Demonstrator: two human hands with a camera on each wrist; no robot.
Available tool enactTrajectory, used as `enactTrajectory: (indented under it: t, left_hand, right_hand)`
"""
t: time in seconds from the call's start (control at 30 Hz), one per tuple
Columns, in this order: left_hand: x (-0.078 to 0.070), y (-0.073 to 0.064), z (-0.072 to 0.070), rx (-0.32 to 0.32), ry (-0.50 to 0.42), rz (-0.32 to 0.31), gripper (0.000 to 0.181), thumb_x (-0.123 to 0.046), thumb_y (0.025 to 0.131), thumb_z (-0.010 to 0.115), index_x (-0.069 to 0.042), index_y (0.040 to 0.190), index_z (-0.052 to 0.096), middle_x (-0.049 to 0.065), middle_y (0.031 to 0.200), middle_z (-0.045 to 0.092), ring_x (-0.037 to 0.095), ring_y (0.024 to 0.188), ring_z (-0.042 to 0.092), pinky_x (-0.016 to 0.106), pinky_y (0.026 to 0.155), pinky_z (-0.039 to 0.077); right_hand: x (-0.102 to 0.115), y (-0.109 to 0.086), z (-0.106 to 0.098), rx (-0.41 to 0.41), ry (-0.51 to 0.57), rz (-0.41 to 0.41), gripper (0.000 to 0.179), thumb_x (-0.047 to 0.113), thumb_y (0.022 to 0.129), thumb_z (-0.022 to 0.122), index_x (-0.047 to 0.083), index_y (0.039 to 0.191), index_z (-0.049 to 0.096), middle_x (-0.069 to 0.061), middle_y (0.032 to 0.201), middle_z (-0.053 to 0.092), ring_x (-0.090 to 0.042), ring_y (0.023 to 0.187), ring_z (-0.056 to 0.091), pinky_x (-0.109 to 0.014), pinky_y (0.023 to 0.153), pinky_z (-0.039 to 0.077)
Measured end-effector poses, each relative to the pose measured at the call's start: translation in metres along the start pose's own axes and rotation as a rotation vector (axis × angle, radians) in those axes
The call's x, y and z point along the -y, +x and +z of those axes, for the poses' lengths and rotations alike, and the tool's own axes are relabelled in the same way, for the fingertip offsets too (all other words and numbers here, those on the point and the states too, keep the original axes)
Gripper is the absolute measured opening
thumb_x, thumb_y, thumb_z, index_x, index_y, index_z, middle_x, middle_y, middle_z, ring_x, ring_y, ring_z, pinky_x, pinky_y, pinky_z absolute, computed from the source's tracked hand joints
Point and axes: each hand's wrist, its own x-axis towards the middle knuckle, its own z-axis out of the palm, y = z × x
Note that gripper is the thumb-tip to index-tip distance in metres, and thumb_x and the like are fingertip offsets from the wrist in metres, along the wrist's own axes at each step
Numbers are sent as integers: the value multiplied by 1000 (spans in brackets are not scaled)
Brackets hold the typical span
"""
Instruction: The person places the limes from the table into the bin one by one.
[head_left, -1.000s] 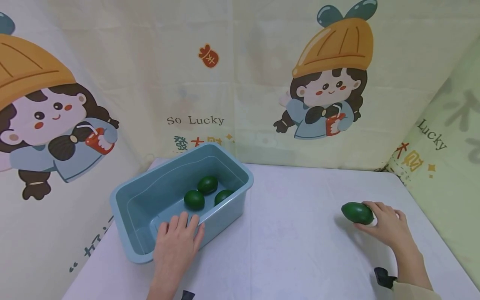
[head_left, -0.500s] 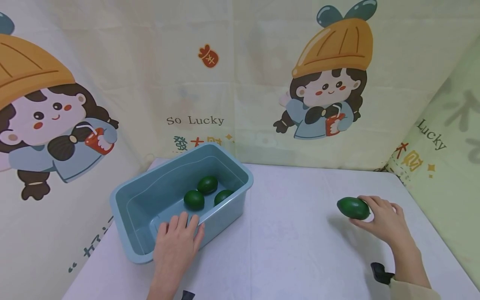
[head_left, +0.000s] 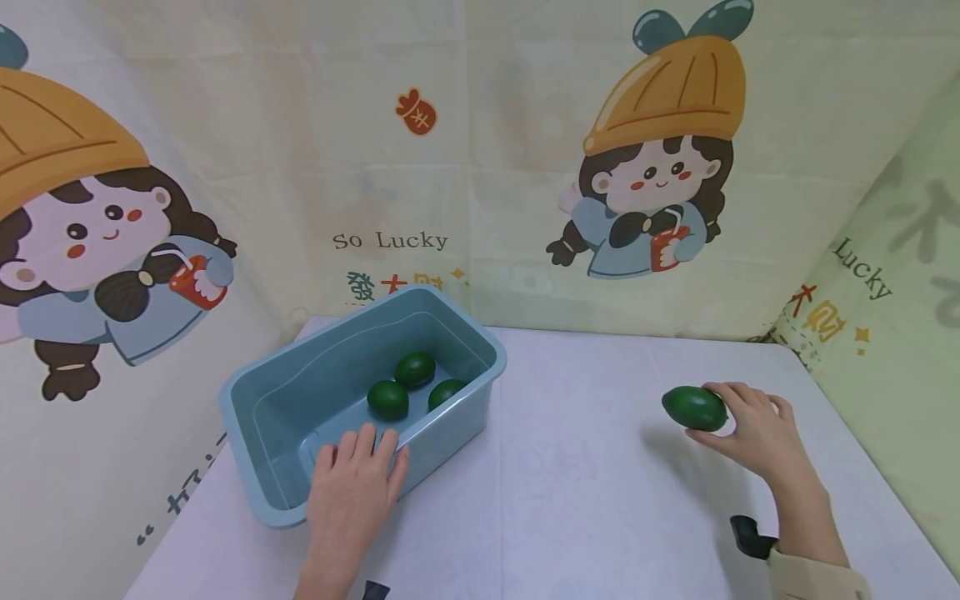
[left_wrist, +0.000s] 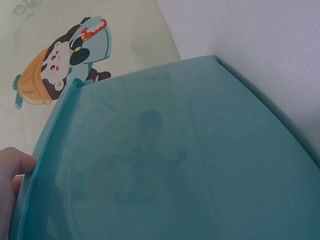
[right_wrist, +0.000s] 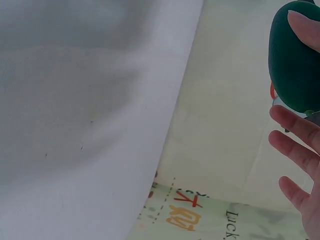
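Note:
My right hand [head_left: 765, 437] pinches a dark green lime [head_left: 694, 408] between thumb and fingers, above the right side of the table. In the right wrist view the thumb lies across the lime [right_wrist: 295, 60], while several fingers [right_wrist: 295, 142] spread below it. My left hand [head_left: 352, 492] grips the near rim of a light blue plastic bin [head_left: 450, 437], its fingers hooked over the edge. Inside the bin are three more green limes, one near the back [head_left: 415, 369], one in front of it and one partly hidden by the near wall. The left wrist view shows the bin's outer wall [left_wrist: 150, 150].
A white cloth covers the table [head_left: 570, 467]. Behind and beside it hangs a printed curtain [head_left: 510, 167] with cartoon figures and lettering. Black straps [head_left: 752, 537] show near both wrists. Between the bin and the right hand lies a stretch of bare tabletop.
My right hand has moved left and slightly away from me, carrying the lime. The left hand, the bin and the limes inside have stayed put.

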Motion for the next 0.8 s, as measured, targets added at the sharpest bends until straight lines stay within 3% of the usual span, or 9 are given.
enactTrajectory:
  t: [0.3, 0.8]
  left_hand:
    - [0, 0, -1, -35, 19, 11, 53, -40, 97, 12, -10, 77, 51, 7, 69, 39, 24, 65, 37, 36, 60, 30]
    - [0, 1, -1, 6, 11, 4, 58, -41, 97, 7, -9, 79, 53, 7, 70, 41, 25, 67, 39, 37, 61, 32]
  right_hand:
    - [11, 6, -1, -5, 13, -19, 72, 40, 62, 80, 2, 117, 51, -23, 113, 50, -42, 106, 39, -61, 90, 17]
    - [31, 21, -2, -12, 21, -67, 70, 39, 63, 80, 5, 117, 52, -22, 115, 51, -41, 108, 40, -61, 90, 19]
